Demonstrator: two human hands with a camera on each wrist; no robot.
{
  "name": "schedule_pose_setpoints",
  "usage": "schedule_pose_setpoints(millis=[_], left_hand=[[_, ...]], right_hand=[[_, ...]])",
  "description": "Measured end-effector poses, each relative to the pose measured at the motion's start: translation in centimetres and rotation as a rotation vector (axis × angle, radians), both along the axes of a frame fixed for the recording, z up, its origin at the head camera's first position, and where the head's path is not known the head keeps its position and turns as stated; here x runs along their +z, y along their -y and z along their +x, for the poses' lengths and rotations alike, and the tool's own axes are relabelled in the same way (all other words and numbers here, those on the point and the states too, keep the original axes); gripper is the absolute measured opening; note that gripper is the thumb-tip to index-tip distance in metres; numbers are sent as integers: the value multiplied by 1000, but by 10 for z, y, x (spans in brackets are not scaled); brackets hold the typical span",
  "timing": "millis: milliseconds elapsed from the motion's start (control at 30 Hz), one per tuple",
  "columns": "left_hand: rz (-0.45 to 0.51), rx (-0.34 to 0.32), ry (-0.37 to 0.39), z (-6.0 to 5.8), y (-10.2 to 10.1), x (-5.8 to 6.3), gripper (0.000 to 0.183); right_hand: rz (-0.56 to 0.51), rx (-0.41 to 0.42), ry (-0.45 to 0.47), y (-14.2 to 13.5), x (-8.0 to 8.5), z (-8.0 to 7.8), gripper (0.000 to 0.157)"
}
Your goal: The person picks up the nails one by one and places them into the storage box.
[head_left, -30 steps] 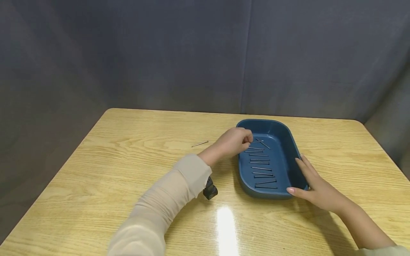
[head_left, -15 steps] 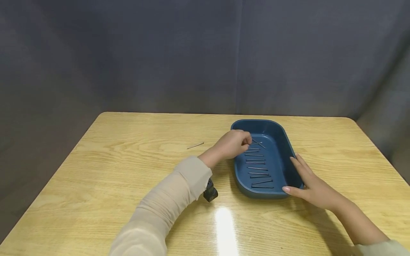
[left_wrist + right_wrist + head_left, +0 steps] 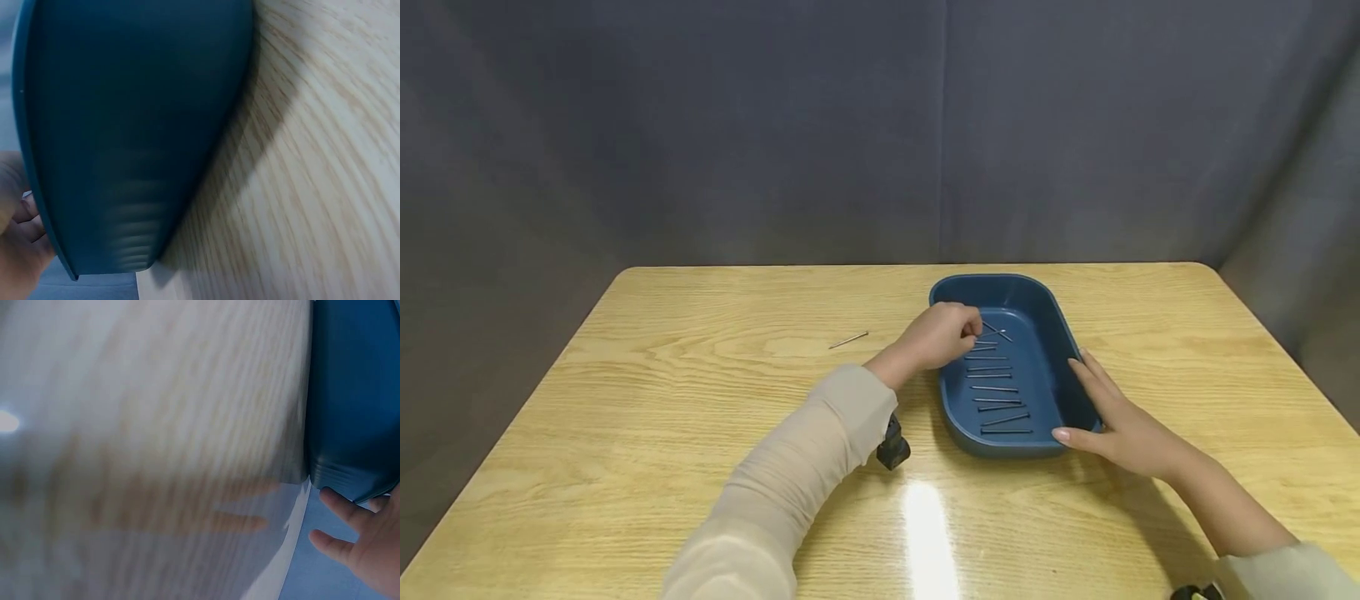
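A deep blue tray with rounded corners stands right of centre on the table, several nails lying in a rough column on its floor. My left hand reaches over its left rim with curled fingers. They pinch a nail near the far end, where another nail lies crossed with it; the fingertips are partly hidden. At the near right corner my right hand rests against the tray, thumb and fingers extended and spread. In the left wrist view, the tray wall fills much of the picture.
One loose nail lies on the wooden table, left of the tray. A black wrist device hangs below my left sleeve. Dark curtain covers the wall behind the table's far edge.
The head view has shifted, so tray and table appear farther left. Relative to the tray, my left hand has moved slightly right with the nail. The right hand stays at the tray's corner.
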State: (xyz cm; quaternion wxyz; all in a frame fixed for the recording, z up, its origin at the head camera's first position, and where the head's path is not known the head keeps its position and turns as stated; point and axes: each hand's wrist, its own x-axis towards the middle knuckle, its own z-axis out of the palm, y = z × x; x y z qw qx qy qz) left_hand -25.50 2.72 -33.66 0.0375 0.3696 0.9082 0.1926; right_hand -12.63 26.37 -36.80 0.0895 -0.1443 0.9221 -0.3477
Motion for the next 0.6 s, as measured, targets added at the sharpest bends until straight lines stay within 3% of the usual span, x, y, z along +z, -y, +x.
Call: schedule_pose_setpoints(millis=[300, 600], left_hand=[[-36, 30, -8, -4, -4, -11, 16], [-104, 51, -76, -7, -10, -20, 16]], right_hand=[[-23, 11, -20, 5, -5, 2, 92], [-4, 13, -61, 5, -11, -1, 91]])
